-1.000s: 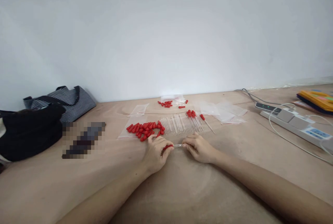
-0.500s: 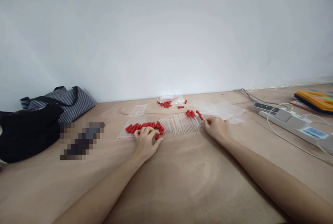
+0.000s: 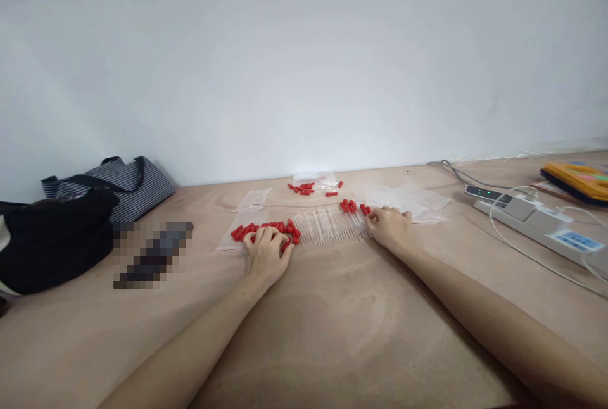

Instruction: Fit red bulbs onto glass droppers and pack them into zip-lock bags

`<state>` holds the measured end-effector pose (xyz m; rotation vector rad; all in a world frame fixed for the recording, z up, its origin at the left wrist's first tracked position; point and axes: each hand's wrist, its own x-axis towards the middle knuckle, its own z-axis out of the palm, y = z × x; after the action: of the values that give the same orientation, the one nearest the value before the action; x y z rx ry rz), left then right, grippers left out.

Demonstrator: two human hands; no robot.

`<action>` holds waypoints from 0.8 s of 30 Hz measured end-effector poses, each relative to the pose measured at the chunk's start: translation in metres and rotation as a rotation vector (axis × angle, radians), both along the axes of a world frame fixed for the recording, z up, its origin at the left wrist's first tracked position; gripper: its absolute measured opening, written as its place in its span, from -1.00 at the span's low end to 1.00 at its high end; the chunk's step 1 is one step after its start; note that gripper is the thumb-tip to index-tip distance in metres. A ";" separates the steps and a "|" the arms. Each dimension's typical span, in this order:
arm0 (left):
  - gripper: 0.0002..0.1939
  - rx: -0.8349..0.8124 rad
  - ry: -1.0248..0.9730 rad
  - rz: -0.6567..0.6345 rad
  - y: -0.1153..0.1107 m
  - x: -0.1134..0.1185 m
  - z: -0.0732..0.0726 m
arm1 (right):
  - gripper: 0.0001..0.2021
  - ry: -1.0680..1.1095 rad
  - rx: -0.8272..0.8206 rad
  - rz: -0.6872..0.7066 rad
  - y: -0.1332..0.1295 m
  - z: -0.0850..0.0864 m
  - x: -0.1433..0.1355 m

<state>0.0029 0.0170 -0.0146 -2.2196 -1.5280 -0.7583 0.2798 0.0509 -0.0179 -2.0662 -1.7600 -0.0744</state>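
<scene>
My left hand [image 3: 266, 253] rests at the near edge of a heap of red rubber dropper bulbs [image 3: 242, 232]. Its thumb and forefinger are closed around one red bulb [image 3: 285, 245]. To the right of the heap lies a row of thin clear tubes [image 3: 318, 228]. At the row's right end, several tubes carry red bulbs [image 3: 348, 206] on their far ends. My right hand [image 3: 390, 226] is there, its fingertips pinched on a dropper with a red bulb [image 3: 365, 209]; the hand partly hides its tube.
More red bulbs [image 3: 306, 188] lie by a clear bag [image 3: 323, 180] near the wall. Flat plastic bags [image 3: 427, 201] lie beyond my right hand. A power strip [image 3: 536, 228] with cables is at the right. A striped bag [image 3: 152, 190] and a blurred dark object [image 3: 154, 257] are at the left.
My right hand has moved slightly left and lowered the dropper beside the other bulb-topped ones. My left thumb has closed in against the red bulb.
</scene>
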 end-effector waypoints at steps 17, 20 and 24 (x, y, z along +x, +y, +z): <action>-0.94 0.023 -0.022 0.055 -0.006 0.000 0.005 | -0.74 0.032 -0.261 -0.130 0.033 0.018 -0.010; -0.93 0.030 -0.051 0.005 -0.012 0.002 0.008 | -0.71 0.056 -0.225 -0.103 0.021 0.024 -0.009; -0.93 -0.082 -0.058 -0.204 -0.022 0.009 0.008 | -0.79 0.103 -0.043 0.265 -0.014 0.021 -0.014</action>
<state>0.0114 -0.0046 -0.0069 -2.4628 -1.3959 -0.8397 0.2659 0.0369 0.0034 -1.8118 -1.9669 0.1468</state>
